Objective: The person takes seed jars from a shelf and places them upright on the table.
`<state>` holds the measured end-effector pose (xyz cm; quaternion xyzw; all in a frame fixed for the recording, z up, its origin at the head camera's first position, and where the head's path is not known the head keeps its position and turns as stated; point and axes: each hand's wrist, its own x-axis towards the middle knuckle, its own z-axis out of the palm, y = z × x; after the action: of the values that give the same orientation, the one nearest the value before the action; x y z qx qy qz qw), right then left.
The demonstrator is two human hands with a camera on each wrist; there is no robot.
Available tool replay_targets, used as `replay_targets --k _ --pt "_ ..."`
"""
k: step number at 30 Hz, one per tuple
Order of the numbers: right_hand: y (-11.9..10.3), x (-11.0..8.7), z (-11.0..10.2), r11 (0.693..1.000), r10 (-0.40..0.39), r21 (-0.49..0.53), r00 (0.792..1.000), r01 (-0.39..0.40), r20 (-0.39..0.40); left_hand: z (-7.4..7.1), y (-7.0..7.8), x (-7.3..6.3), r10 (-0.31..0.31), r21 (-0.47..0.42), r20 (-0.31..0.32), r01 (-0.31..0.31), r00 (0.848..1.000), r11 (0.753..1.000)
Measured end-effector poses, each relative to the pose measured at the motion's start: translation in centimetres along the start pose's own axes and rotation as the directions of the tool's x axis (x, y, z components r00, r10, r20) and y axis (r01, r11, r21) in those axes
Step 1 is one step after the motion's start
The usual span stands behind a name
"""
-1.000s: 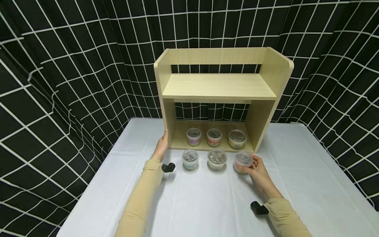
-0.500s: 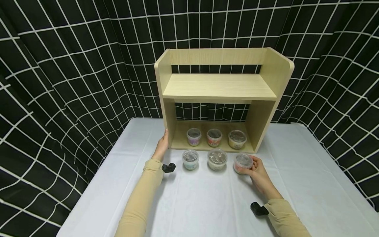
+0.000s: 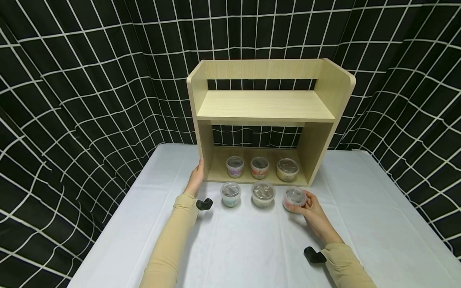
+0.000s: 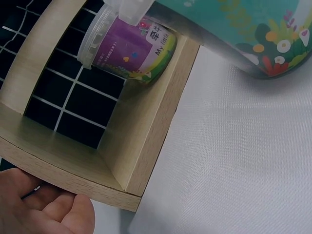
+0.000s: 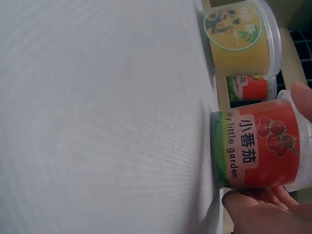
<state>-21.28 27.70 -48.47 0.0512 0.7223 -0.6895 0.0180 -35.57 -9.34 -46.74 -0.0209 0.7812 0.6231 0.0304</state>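
Note:
My right hand grips a small clear-lidded plastic tub between thumb and fingers, at the right end of the front row. In the right wrist view, this tub has a red label with small tomatoes on it. My left hand rests against the outer left side of the wooden shelf, its fingertips touching the panel. Left of the held tub stand a whitish tub and a light-blue one. In the lower compartment are a purple tub, a red tub and a yellowish tub.
Above, the shelf has an upper board between tall side panels. It stands at the back of a table with a white cloth. Black curtains with white grid lines hang behind and at both sides.
Both hands and all the tubs stay practically in place; my right hand keeps its grip on the red-labelled tub. The view has shifted very slightly.

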Motion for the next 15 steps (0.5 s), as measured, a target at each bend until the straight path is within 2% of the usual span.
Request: replay_targets --k 5,10,15 --pt "-0.3 -0.2 -0.1 1.0 -0.007 0.01 1.0 0.006 0.03 0.0 0.0 0.0 -0.007 -0.008 0.005 0.007 1.0 1.0" --pt "-0.6 -0.3 -0.4 0.999 -0.036 0.039 0.999 0.035 0.016 0.0 0.0 -0.1 -0.01 -0.011 -0.003 0.01 1.0 1.0" --pt "-1.7 -0.2 -1.1 0.993 -0.115 -0.025 0.993 0.115 0.0 0.0 0.1 -0.1 -0.005 -0.005 -0.007 0.005 1.0 1.0"
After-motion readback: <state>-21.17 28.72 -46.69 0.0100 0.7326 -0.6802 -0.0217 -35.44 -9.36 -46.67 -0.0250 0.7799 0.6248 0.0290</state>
